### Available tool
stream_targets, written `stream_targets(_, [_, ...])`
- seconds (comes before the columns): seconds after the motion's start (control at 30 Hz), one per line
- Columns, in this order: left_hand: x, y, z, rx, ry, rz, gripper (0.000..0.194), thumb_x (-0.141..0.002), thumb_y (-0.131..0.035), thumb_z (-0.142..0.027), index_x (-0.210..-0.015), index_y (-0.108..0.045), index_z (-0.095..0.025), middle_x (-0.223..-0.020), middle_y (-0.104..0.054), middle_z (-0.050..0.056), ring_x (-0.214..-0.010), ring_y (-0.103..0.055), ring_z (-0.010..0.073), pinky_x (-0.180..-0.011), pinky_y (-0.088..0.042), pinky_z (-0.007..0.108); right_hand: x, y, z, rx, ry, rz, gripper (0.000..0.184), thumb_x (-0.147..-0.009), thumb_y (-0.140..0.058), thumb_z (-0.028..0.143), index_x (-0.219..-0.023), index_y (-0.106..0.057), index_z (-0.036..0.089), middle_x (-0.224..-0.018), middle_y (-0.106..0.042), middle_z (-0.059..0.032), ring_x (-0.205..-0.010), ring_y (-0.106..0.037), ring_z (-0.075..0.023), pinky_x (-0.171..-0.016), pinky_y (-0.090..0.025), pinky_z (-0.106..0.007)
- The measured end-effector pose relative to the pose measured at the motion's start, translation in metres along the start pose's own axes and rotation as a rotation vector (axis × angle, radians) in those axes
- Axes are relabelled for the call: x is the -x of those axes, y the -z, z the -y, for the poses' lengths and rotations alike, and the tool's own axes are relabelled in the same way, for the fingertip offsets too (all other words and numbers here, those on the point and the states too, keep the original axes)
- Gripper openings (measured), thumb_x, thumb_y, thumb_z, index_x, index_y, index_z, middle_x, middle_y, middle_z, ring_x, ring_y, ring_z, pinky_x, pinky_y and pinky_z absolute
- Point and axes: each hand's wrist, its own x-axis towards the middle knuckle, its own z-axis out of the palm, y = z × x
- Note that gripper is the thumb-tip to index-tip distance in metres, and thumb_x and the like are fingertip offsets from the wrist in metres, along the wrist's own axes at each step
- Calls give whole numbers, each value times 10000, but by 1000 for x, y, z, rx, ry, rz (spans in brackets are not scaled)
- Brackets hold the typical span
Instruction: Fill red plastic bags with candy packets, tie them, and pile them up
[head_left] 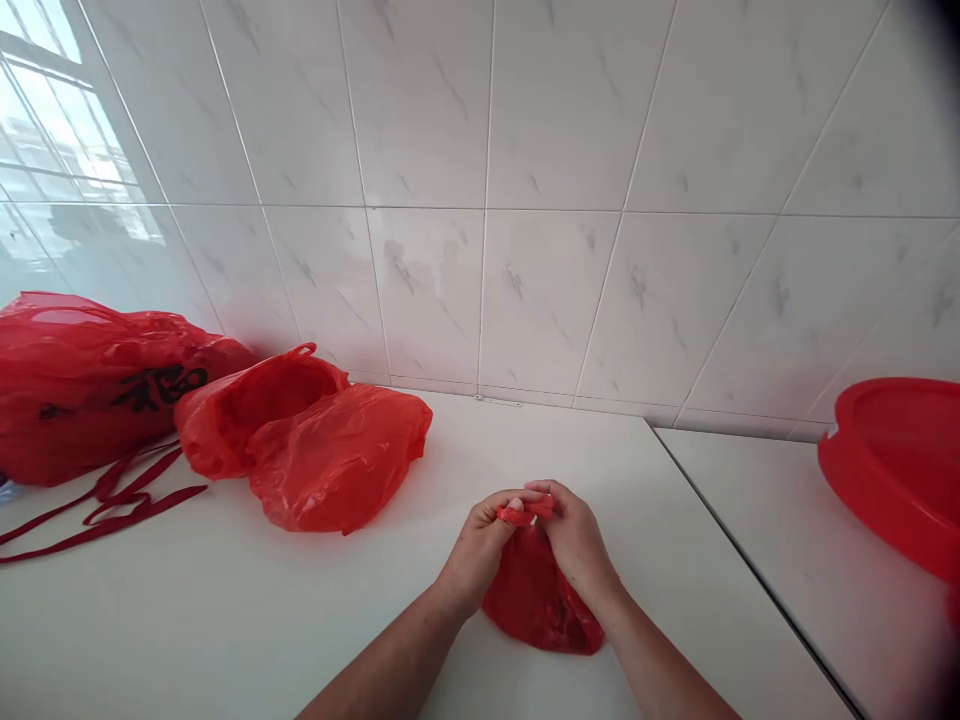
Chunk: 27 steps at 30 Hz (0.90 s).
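Note:
A small red plastic bag (pixel 536 600) rests on the white tabletop, with its gathered neck pulled upward. My left hand (pixel 480 545) pinches one side of the neck between thumb and fingers. On the other side, my right hand (pixel 576 540) is closed on the neck too, its fingertips nearly meeting those of the left. A small gap shows between the two gripped ends. What the bag contains is hidden by the red plastic.
Left of my hands lies an open, crumpled red plastic bag (pixel 341 455). Behind it sits a larger full red bag (pixel 90 390) with black lettering, near dark red straps (pixel 127 505). A red plastic basin (pixel 885 490) stands far right, beyond a table seam (pixel 750 570). Tiled wall (pixel 420 280) rises behind.

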Motion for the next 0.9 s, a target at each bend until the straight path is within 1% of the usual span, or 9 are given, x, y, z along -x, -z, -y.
stream_targets(0.13, [-1,4,1,36,-23,-65,351,-827,-550,-446,-1029,-673,-186,-928,-665,69,-823,-577,190,-780,-432,300,4,6,8,-402,-103,185,302,-736,-619,287,-1033,-645,240,-860,-667,-15,-723,-605,-176,-694,-473,-321])
stream_targets(0.23, [-3,9,3,32,-55,-211,380,-830,-537,-462,-1082,-644,-199,-1063,-642,87,-933,-576,214,-828,-429,305,0,13,5,-517,-139,92,337,-726,-656,389,-1019,-653,222,-993,-662,-46,-820,-620,-204,-741,-493,-344])
stream_targets(0.4, [-9,26,11,-120,-188,-484,319,-852,-484,-462,-912,-659,-202,-1026,-624,65,-969,-562,211,-813,-436,292,-17,39,-10,99,23,-252,237,-743,-585,365,-890,-681,206,-912,-675,-68,-908,-606,-257,-840,-454,-412])
stream_targets(0.5, [-12,34,14,-131,-234,-550,323,-857,-461,-467,-772,-603,-190,-848,-593,40,-850,-571,182,-767,-452,291,-24,59,-17,230,91,-407,194,-724,-552,285,-853,-681,221,-1034,-641,-70,-1106,-501,-279,-993,-322,-431])
stream_targets(0.57, [-14,37,17,-84,-206,-574,325,-841,-478,-484,-734,-565,-189,-730,-546,13,-731,-552,155,-706,-456,281,-28,69,-22,260,101,-454,194,-715,-535,264,-837,-680,220,-1046,-632,-75,-1143,-468,-288,-1016,-288,-436])
stream_targets(0.7, [-18,41,20,16,-163,-533,334,-816,-509,-487,-692,-531,-178,-623,-491,-17,-595,-477,111,-612,-433,248,-33,79,-32,240,55,-484,193,-718,-547,282,-846,-673,214,-1007,-642,-73,-1062,-516,-301,-959,-347,-470])
stream_targets(0.77, [-20,44,20,79,-143,-471,288,-811,-527,-450,-734,-549,-173,-641,-514,-11,-606,-487,107,-600,-423,236,-34,80,-34,189,37,-471,254,-741,-564,333,-958,-649,230,-937,-647,-47,-946,-572,-263,-884,-426,-445])
stream_targets(0.83, [-22,47,20,169,-103,-397,207,-794,-560,-383,-818,-567,-177,-705,-549,-1,-650,-519,108,-615,-424,231,-32,81,-33,-10,22,-411,384,-747,-611,382,-1112,-574,270,-852,-638,-3,-828,-602,-203,-802,-487,-379])
stream_targets(0.9, [-23,48,21,249,-43,-304,166,-764,-597,-316,-858,-568,-183,-808,-572,9,-696,-544,107,-634,-428,230,-30,80,-31,-296,-31,-267,481,-724,-677,398,-1165,-527,282,-825,-635,16,-787,-609,-168,-748,-509,-320])
